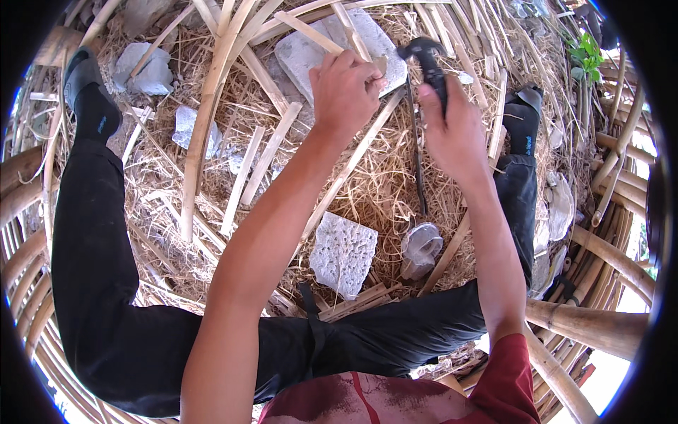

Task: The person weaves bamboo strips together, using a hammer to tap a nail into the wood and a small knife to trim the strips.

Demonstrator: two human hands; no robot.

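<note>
My right hand (453, 127) is wrapped round the dark handle of a hammer (424, 53), whose black head is raised by the right corner of a pale stone slab (300, 60). Over that slab, my left hand (345, 95) is closed in a pinch on a bamboo strip (307, 30). The strip runs in from the far left, and what looks like its end pokes out past my fingers. A thin dark rod (418, 162) lies on the straw between my forearms.
Straw and split bamboo strips (212, 106) cover the ground. Nearer me sit a pitted white block (344, 254) and a cloudy cup-like object (421, 247). Broken stones (145, 69) lie at the left. My black-trousered legs (95, 212) frame the space, with bamboo poles (593, 328) at the right.
</note>
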